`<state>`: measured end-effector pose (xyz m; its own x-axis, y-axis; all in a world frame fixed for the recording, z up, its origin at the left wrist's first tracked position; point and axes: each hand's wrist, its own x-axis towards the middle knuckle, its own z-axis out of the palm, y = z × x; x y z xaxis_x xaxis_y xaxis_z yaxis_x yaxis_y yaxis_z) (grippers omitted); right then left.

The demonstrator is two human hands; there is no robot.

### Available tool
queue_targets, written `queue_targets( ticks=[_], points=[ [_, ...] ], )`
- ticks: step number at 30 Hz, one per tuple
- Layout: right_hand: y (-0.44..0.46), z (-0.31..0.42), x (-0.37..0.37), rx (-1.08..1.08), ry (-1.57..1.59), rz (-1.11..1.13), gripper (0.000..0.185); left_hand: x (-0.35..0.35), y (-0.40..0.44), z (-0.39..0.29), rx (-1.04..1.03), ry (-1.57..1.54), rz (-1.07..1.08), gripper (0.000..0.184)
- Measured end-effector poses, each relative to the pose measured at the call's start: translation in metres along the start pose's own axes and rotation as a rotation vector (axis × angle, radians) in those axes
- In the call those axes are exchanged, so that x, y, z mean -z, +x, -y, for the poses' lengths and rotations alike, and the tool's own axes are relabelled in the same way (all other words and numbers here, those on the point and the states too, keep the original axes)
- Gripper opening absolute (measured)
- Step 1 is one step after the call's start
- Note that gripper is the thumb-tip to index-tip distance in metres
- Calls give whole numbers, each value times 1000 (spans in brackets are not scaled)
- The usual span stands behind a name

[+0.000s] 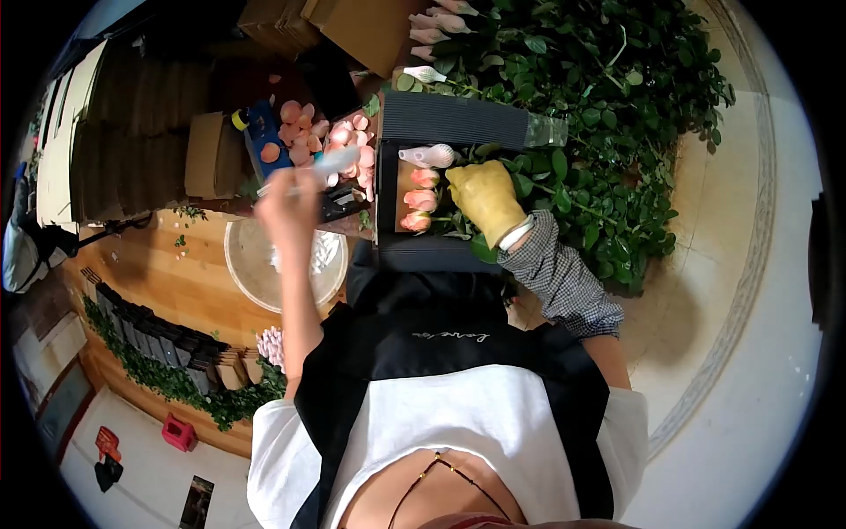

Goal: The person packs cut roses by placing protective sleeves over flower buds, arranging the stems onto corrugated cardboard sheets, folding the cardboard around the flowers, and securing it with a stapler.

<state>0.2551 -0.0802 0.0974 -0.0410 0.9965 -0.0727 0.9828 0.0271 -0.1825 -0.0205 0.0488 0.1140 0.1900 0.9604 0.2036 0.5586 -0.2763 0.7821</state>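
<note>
My left hand [291, 201] is bare and blurred by motion, raised over the left side of the workbench. Its closed fingers hold a pale, elongated bud net [339, 161], also smeared. In a yellow glove, my right hand [486, 198] is closed round rose stems at the right side of a black box [385, 189]. Left of the glove, three peach-pink roses [421, 199] lie in a column with their heads inside the box. Above them rests a rose bud in a white net [427, 156]. The glove hides the gripped stems.
Leafy rose stems [608, 176] are heaped at the right, with netted buds [441, 26] at the top. Loose petals [304, 128] lie by a blue object [263, 132]. A white tub [242, 273] with white pieces stands below my left hand. Cardboard stacks [145, 132] fill the left.
</note>
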Motion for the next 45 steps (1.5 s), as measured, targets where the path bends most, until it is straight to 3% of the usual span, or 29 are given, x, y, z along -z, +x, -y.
queue_targets(
  ticks=[1,4,5,6,7,9,12,13,14,16,18,20,22,24,26,27,28,29,30,34,36,38,40,41,45],
  points=[
    [-3,3,6,24,40,14,10,23,7,3,180,91,26,11],
    [-9,21,44,14,-51,-47,11,17,9,-21,-401,29,85,10],
    [-6,30,55,-37,-141,40,14,1,-3,-17,-229,-190,230,11],
    [-5,28,46,-37,-143,41,14,-6,-13,-26,246,-368,494,17],
    [-3,22,28,-48,-212,54,14,-24,-15,-25,314,-247,600,18],
    [1,13,2,-42,-274,67,14,-54,-20,-39,99,15,720,37],
    [6,28,31,-92,-123,78,15,-86,-25,-54,88,264,554,29],
    [10,37,50,-95,-111,41,30,-90,-25,-56,35,281,483,22],
    [12,35,49,-91,-112,47,30,-92,-24,-55,42,279,483,22],
    [13,33,46,-65,-93,96,46,-93,-29,-52,-144,256,334,19],
    [10,26,33,-48,-75,76,42,-89,-27,-46,-195,240,334,18],
    [6,18,24,-165,-33,47,34,-84,-22,-40,-307,203,334,16],
    [-2,10,7,-219,-71,-26,17,-80,-21,-42,-316,187,365,13],
    [2,1,-9,-197,-200,11,17,-78,-20,-46,-332,35,400,21],
    [4,-2,-15,-192,-188,-14,17,-68,-15,-38,-232,0,370,13],
    [6,-3,-15,-186,-177,-36,16,-64,-18,-27,-199,-85,244,11],
    [6,-5,-15,-193,-178,-36,16,-50,-15,-18,81,-206,165,10],
    [4,-6,-14,-175,-137,-78,16,-25,-1,-8,158,-329,11,11],
    [1,-7,-13,-152,-95,-117,17,4,16,-5,292,-286,-2,15],
    [-7,22,44,-73,152,-155,17,6,24,-15,-82,-321,117,11],
    [-4,47,79,-154,330,-285,26,-13,15,-14,245,-390,363,11],
    [5,54,97,-294,161,-370,35,-36,17,-28,213,-345,513,22],
    [13,37,73,-441,-115,-90,37,-60,15,-44,82,-192,576,39],
    [12,29,53,-424,-163,-83,39,-64,14,-58,38,-35,508,46],
    [10,20,28,-369,-103,-241,31,-76,13,-79,8,202,477,35]
  ],
)
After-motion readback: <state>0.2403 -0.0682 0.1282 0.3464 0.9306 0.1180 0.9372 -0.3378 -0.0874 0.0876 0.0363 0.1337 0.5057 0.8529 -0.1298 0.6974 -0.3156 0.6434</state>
